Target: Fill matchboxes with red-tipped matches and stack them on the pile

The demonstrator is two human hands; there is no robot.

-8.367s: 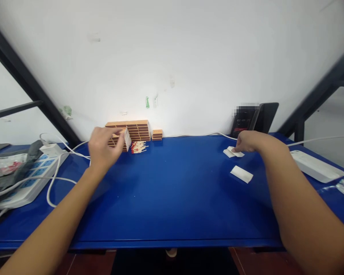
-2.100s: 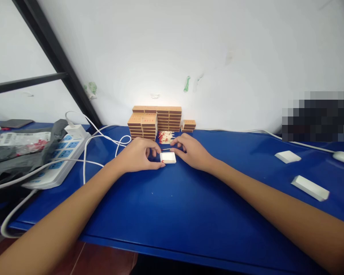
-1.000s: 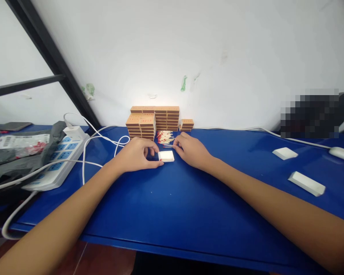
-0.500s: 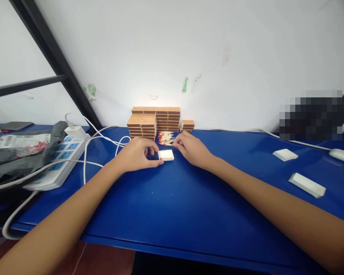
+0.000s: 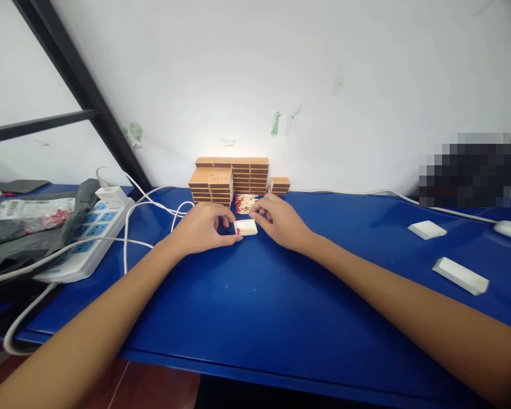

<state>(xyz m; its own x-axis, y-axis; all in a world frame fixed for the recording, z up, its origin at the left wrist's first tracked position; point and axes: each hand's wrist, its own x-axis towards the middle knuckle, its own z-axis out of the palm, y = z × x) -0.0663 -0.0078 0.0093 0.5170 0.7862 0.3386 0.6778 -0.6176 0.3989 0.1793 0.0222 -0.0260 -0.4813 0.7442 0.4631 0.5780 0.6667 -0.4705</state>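
A small white matchbox tray [image 5: 250, 228] lies on the blue table with some red-tipped matches in it. My left hand [image 5: 206, 229] curls around its left end, thumb at the near corner and fingers at the far side. Just above the tray's far right corner, my right hand [image 5: 280, 220] has its thumb and forefinger pinched together. What sits between those fingertips is too small to make out. Behind the tray is a pile of loose matches [image 5: 244, 203], heads mostly to the left, partly covered by my right hand.
Stacked matchboxes [image 5: 210, 177] stand against the wall, with a smaller stack [image 5: 280, 184] to their right. A power strip [image 5: 94, 233] with white cables and a grey plastic bag [image 5: 8, 238] occupy the left. Two white blocks [image 5: 460, 276] [image 5: 427, 229] lie at right.
My right hand has moved slightly left, from beside the match pile to over the tray's edge. More red match heads show in the tray. My left hand has stayed at its end.
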